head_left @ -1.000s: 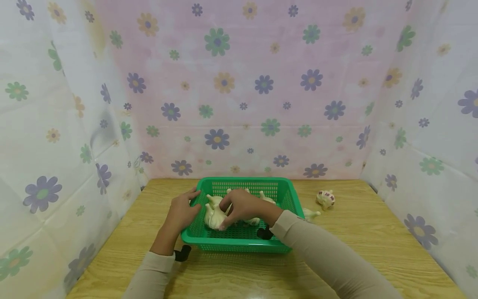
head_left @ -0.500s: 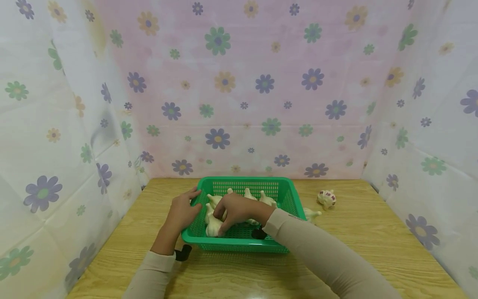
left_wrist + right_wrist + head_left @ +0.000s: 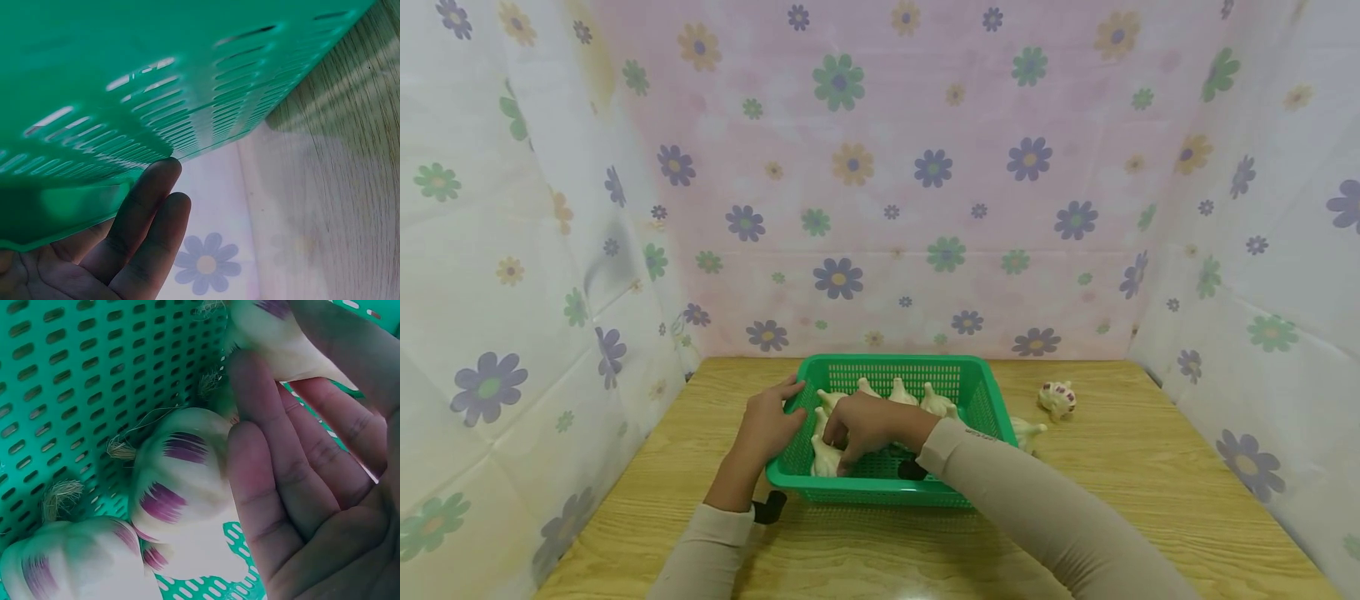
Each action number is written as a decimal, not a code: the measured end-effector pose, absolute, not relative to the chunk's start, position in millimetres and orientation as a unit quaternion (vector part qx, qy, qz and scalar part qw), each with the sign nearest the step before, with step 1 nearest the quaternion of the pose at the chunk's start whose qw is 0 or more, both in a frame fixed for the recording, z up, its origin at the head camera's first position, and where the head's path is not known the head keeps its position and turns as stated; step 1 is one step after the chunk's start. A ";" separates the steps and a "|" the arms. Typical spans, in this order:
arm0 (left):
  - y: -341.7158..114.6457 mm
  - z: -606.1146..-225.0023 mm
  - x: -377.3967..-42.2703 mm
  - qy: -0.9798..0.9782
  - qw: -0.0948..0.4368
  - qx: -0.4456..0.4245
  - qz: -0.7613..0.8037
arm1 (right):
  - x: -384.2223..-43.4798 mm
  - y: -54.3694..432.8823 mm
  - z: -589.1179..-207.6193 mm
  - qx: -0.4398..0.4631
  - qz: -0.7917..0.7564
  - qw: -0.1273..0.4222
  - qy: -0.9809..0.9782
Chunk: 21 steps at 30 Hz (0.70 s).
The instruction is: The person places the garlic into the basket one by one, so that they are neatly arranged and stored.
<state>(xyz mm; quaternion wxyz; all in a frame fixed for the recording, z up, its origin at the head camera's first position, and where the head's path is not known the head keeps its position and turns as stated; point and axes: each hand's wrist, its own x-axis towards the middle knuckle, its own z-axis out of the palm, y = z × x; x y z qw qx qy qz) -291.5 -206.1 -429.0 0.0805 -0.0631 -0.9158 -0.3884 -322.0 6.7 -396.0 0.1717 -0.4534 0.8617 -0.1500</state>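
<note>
A green plastic basket (image 3: 895, 482) stands on the table with several white garlic bulbs (image 3: 936, 402) in it. At its left rim my left hand (image 3: 769, 423) grips the basket, fingertips against the outside wall (image 3: 200, 119) and thumb at the rim. My right hand (image 3: 865, 425) is down inside the front left part. It pinches a garlic bulb (image 3: 269, 331) between thumb and fingers. Other purple-marked bulbs (image 3: 181, 469) with root tufts lie beside these fingers in the right wrist view. The right hand partly hides the bulbs beneath it in the head view.
Outside the basket, on the right, lie a whitish bulb (image 3: 1027, 430) against its wall and a purple-marked garlic bulb (image 3: 1057, 399). Flowered cloth (image 3: 880, 250) encloses the wooden table (image 3: 1112, 467) at the back and both sides.
My right hand has shifted slightly left within the basket, with the garlic bulb lower toward the front left corner. More bulbs along the back now show. My left hand stays at the rim.
</note>
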 end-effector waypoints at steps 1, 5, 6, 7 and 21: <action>-206.1 -429.0 -291.5 -0.916 0.080 -0.064 -0.389 | -321.5 6.3 -395.6 -0.453 -0.146 0.171 0.863; -206.4 -430.2 -292.3 -0.917 0.082 -0.062 -0.385 | -320.1 5.1 -394.6 -0.462 -0.133 0.168 0.861; -206.5 -430.8 -292.7 -0.917 0.084 -0.061 -0.385 | -319.7 4.9 -394.4 -0.464 -0.129 0.166 0.860; -206.7 -431.3 -293.2 -0.918 0.086 -0.062 -0.383 | -319.5 5.0 -394.4 -0.466 -0.127 0.164 0.860; -207.6 -433.7 -294.2 -0.917 0.089 -0.065 -0.384 | -318.3 5.2 -394.7 -0.456 -0.144 0.169 0.862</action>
